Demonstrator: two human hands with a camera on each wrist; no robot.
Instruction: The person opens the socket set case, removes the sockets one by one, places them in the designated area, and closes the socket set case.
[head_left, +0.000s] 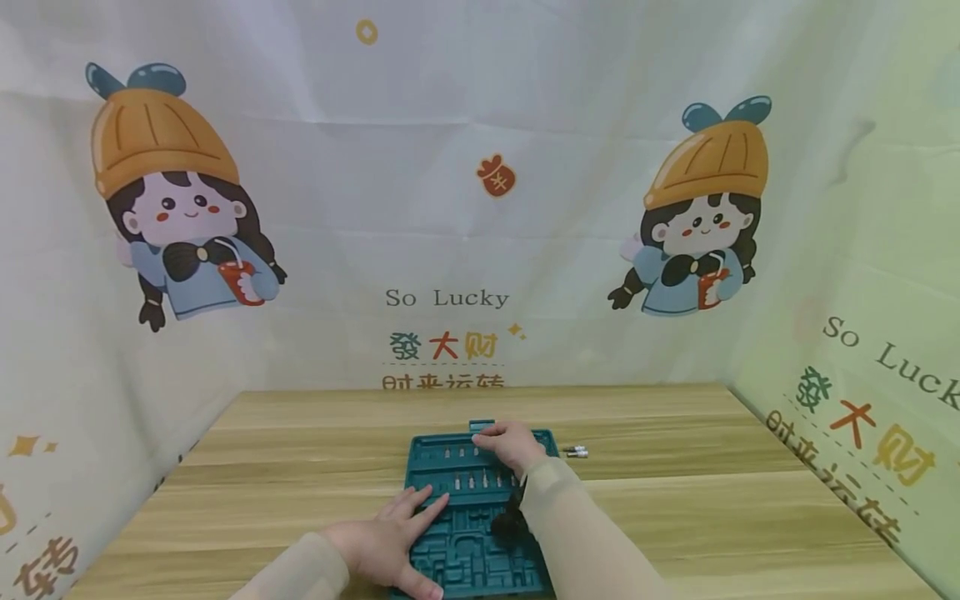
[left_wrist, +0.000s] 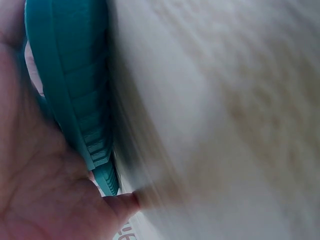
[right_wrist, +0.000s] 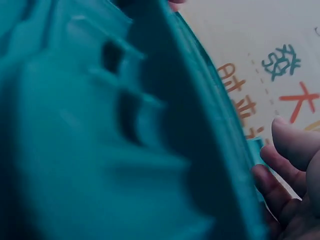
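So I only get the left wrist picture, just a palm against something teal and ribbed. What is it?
Observer: A teal plastic tool case, lying open on a wooden table.
Visitor: Is there anything in it?
Observer: Rows of small metal bits stand in its far half.
Visitor: How does the left hand lie?
Observer: The left hand rests flat, fingers straight, on the case's near left part.
Visitor: And the other hand?
Observer: The right hand touches the case's far edge; two small silver sockets lie on the table just right of it.

Teal tool case (head_left: 472,517), open flat at table's 6 o'clock; small metal bits (head_left: 472,479) upright in rows at its 12 o'clock half.
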